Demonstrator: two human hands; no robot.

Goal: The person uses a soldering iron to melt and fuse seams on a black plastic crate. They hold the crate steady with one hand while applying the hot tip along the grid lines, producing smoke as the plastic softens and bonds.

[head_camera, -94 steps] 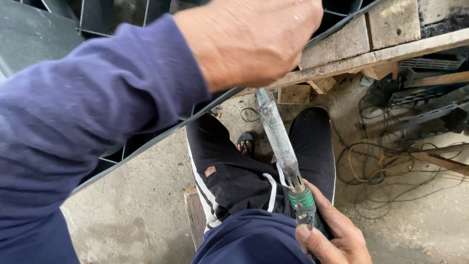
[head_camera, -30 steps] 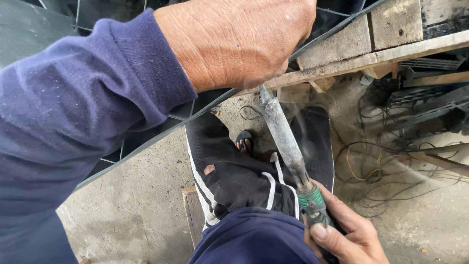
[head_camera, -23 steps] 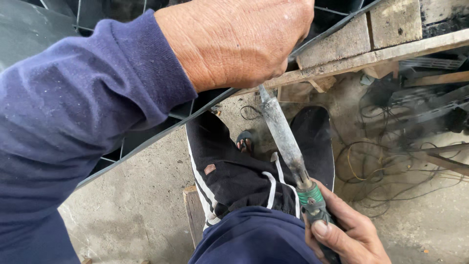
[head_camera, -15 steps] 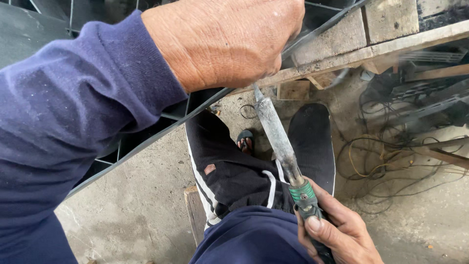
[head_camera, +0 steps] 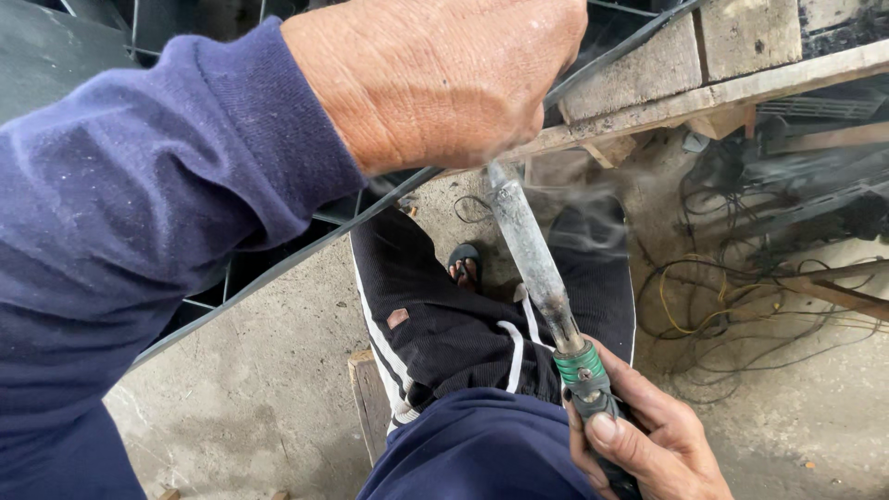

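My left hand (head_camera: 444, 79), in a blue sleeve, is closed over the dark metal frame (head_camera: 278, 264) near its upper edge; what lies under the palm is hidden. My right hand (head_camera: 644, 444) at the bottom right grips the handle of a welding torch (head_camera: 537, 268) with a green collar. The torch's long grey nozzle points up to the frame just below my left hand. Thin smoke drifts around its tip.
My legs in black trousers with white stripes (head_camera: 444, 324) and a sandalled foot (head_camera: 463, 264) are below the frame. Wooden planks (head_camera: 685, 93) run across the top right. Tangled cables (head_camera: 741, 278) lie on the concrete floor (head_camera: 269, 398) at right. A wooden block (head_camera: 366, 398) sits under my leg.
The torch tip has stayed at the frame under my left hand with small shifts. Smoke now shows around the tip. My left hand keeps its hold.
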